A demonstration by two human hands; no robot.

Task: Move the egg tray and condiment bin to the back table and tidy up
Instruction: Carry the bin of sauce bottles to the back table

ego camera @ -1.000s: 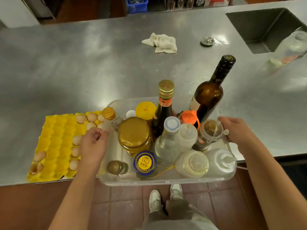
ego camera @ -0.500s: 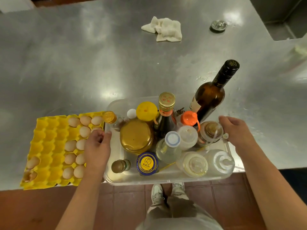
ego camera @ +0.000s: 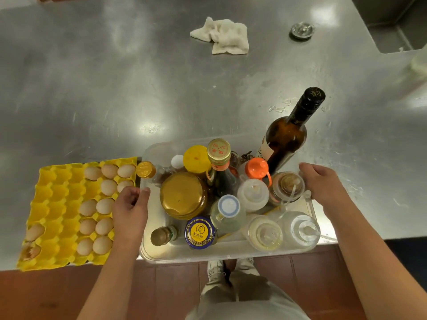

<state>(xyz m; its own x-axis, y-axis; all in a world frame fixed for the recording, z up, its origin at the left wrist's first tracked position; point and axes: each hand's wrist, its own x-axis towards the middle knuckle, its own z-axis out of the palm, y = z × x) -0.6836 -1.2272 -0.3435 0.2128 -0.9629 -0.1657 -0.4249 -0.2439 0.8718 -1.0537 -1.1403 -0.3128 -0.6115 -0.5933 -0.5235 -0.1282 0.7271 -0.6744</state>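
A clear plastic condiment bin (ego camera: 161, 252) packed with several bottles and jars sits at the near edge of the steel table (ego camera: 115, 88), its front overhanging the edge. My left hand (ego camera: 130, 211) grips the bin's left rim, thumb over the top. My right hand (ego camera: 323, 183) grips the right rim. A yellow egg tray (ego camera: 55, 192) with several eggs lies on the table just left of the bin, touching my left hand's side. A tall brown wine bottle (ego camera: 288, 135) leans at the bin's back right corner.
A crumpled white cloth (ego camera: 221, 35) lies at the table's far middle. A round metal sink strainer (ego camera: 302, 30) sits to its right, near a recessed sink (ego camera: 397, 31) at the far right. Red tiled floor and my shoes (ego camera: 217, 271) show below the table edge.
The bin has slid further onto the table, away from me, with both hands still on its rims. My view has tilted down toward the table.
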